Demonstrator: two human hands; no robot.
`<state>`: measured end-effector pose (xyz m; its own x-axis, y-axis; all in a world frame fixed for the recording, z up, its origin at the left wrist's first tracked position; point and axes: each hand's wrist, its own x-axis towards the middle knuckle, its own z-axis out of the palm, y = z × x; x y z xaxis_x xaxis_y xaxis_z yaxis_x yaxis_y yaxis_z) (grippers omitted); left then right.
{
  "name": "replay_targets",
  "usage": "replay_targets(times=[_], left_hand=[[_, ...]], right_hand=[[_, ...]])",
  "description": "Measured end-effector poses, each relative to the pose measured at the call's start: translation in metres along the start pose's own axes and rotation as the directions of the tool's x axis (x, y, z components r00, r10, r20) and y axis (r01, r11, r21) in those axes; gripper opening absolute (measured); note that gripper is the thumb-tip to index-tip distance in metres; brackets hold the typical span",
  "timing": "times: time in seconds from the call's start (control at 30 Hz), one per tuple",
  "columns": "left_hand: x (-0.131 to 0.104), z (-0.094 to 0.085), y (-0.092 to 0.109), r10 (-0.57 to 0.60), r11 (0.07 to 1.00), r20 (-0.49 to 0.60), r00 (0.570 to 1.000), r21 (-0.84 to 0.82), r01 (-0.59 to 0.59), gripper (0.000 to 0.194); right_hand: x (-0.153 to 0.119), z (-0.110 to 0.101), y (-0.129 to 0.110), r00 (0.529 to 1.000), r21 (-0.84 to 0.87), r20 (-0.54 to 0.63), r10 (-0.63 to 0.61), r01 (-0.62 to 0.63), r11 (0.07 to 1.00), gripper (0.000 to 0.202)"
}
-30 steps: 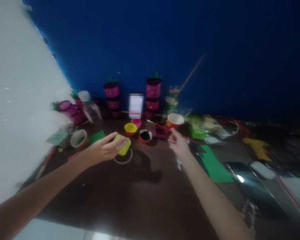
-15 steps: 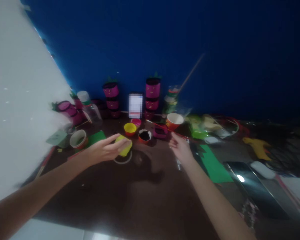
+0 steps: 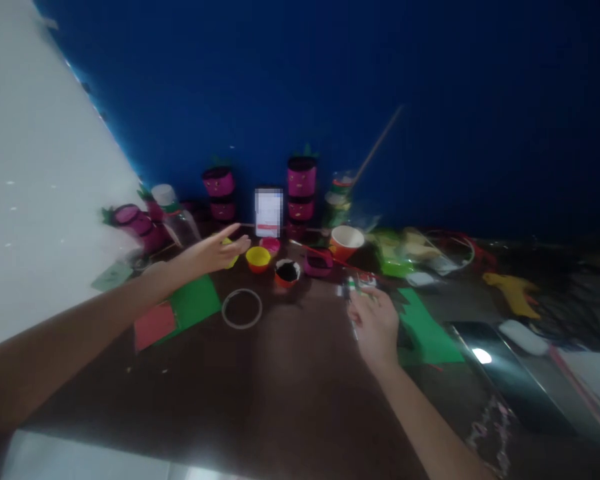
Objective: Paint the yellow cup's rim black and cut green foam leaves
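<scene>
My left hand [image 3: 219,250] reaches over the back left of the dark table, its index finger stretched out, with a yellow piece [image 3: 230,259] partly hidden under its fingers. Just right of it stands a small yellow cup [image 3: 258,259]. My right hand [image 3: 373,320] is closed round a small green and white object [image 3: 352,285] beside the green sheet. A cup with black inside [image 3: 287,272] and a small purple container [image 3: 319,262] stand between the hands. In front of my left hand lies a clear ring [image 3: 242,309].
Purple stacked figures [image 3: 301,180], a lit screen [image 3: 269,212] and bottles [image 3: 179,223] line the back. A paper cup [image 3: 347,243] stands behind my right hand. Green paper [image 3: 427,327] and a dark phone [image 3: 510,373] lie right.
My left hand has moved back with the yellow piece, away from the ring, uncovering red and green paper. My right hand has come forward and now holds the green and white object.
</scene>
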<state>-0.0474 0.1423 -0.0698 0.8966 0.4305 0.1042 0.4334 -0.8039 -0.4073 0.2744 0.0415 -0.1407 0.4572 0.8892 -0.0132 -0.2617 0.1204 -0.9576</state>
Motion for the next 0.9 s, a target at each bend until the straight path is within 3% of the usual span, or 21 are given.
replay_targets(times=[0.07, 0.17, 0.43, 0.67, 0.9], left_hand=[[0.010, 0.017, 0.000, -0.021, 1.000, 0.034, 0.999, -0.014, 0.022, 0.062], [0.021, 0.030, 0.000, -0.046, 0.998, 0.167, 0.985, 0.044, 0.039, 0.060], [0.026, 0.028, -0.001, -0.074, 0.995, 0.262, 0.962, 0.081, 0.054, 0.058], [0.028, 0.041, 0.000, -0.105, 0.961, 0.099, 0.990, -0.246, 0.126, 0.061], [0.027, 0.044, 0.003, -0.167, 0.945, 0.080, 0.983, -0.273, 0.182, 0.062]], right_hand=[[-0.005, -0.001, -0.002, 0.999, -0.056, 0.012, -0.033, 0.034, 0.998, 0.035], [-0.007, -0.002, -0.006, 0.998, -0.079, 0.001, -0.071, 0.071, 0.994, 0.034], [-0.004, -0.007, -0.013, 0.996, -0.035, -0.033, -0.083, 0.082, 0.996, 0.034], [-0.006, -0.009, -0.011, 0.996, -0.041, -0.024, -0.080, 0.079, 0.996, 0.034], [-0.006, -0.009, -0.014, 0.996, -0.023, -0.019, -0.093, 0.092, 0.995, 0.035]])
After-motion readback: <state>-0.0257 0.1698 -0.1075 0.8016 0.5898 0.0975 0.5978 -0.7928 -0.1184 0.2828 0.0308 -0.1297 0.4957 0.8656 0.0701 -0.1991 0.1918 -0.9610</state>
